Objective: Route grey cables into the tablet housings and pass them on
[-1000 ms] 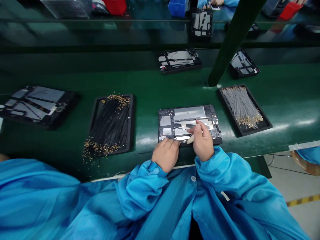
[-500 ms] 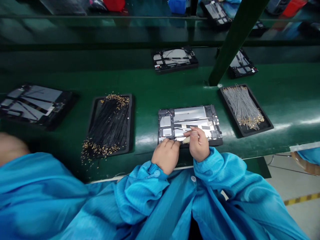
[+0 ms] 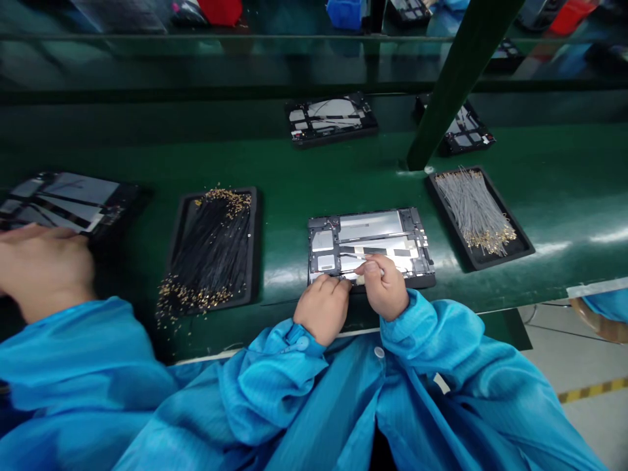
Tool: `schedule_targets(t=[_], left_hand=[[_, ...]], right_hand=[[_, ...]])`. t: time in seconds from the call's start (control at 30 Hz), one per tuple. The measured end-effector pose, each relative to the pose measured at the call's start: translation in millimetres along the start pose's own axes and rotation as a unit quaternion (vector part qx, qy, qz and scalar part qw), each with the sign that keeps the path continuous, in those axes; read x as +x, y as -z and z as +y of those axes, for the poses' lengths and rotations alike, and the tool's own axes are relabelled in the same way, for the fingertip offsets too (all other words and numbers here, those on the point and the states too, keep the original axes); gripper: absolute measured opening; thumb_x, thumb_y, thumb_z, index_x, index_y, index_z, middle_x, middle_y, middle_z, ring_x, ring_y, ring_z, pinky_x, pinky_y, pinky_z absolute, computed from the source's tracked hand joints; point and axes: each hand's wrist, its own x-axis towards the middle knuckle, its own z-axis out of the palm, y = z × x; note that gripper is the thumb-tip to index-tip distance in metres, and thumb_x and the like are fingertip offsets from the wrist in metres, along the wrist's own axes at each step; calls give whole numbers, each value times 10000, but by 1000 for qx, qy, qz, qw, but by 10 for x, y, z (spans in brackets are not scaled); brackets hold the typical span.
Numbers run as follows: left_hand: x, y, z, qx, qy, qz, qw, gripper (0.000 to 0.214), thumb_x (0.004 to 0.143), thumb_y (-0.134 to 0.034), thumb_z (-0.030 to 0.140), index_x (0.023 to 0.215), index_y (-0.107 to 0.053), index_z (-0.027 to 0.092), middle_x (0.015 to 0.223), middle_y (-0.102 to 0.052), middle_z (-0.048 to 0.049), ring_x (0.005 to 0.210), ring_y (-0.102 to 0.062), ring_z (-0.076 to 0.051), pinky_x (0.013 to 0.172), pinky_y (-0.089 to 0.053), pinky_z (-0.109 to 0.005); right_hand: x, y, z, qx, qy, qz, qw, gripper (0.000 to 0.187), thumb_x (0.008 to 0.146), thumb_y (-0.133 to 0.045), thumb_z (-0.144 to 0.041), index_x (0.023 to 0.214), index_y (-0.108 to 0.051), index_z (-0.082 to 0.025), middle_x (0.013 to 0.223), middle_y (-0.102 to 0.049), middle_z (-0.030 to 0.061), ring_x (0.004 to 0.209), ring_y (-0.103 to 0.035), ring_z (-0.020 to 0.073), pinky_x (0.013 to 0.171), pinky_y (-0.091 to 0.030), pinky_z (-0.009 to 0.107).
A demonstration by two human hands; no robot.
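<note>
An opened tablet [image 3: 375, 226] with silver plates and black parts lies in front of me. At its near left edge, my left hand [image 3: 322, 309] is closed, fingers pressed together, with whatever is under the fingertips hidden. A thin dark line like a cable [image 3: 277, 302] runs along the table toward that hand. Beside it, my right hand [image 3: 387, 289] pinches a small pale stick-like tool [image 3: 361, 280], mostly covered by the fingers, its end at the tablet's near edge.
A black tray [image 3: 252, 248] of black cables with gold ends stands left, another tray [image 3: 523, 245] of grey cables right. More opened tablets [image 3: 331, 118] lie behind. A green post [image 3: 456, 85] rises at back right. A co-worker's hand [image 3: 49, 265] touches a tablet [image 3: 73, 193] at far left.
My right hand has shifted slightly left along the tablet's near edge, tool still pinched. My left hand stays at the edge. The co-worker's hand has moved up onto the far-left tablet.
</note>
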Motion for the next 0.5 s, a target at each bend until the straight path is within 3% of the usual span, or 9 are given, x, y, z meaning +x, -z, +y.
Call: schedule_targets(t=[0.23,0.37,0.43,0.5], left_hand=[[-36,-66,-43,-13,-13,1,1000,217,790,-419,146,846,-628,125,796,-614,-103,802,-517,-221,770,-434,-359],[-21,-111,-63,-32,-27,-25,999,214,773,-435,139,868,-624,104,820,-615,-128,835,-521,-240,795,-429,-394],[-11,-85,-58,-40,-20,-23,999,209,780,-432,138,849,-627,109,791,-615,-120,821,-528,-232,797,-431,-386],[-35,-22,-48,-67,2,6,998,219,804,-421,167,860,-628,125,798,-623,-109,830,-535,-224,807,-430,-376]], right_hand=[[133,0,-212,-129,101,-136,977,307,857,-337,-337,731,-587,-211,658,-629,34,625,-589,166,635,-450,277],[129,-46,-229,-145,140,-157,967,348,846,-316,-359,677,-575,-202,599,-610,61,569,-569,187,635,-444,317],[152,-51,-190,-127,99,-146,976,345,846,-317,-381,674,-560,-207,608,-612,53,581,-574,182,627,-446,309],[199,-44,-128,-89,-9,-104,991,342,852,-315,-422,706,-543,-213,594,-604,19,560,-576,158,577,-450,280]])
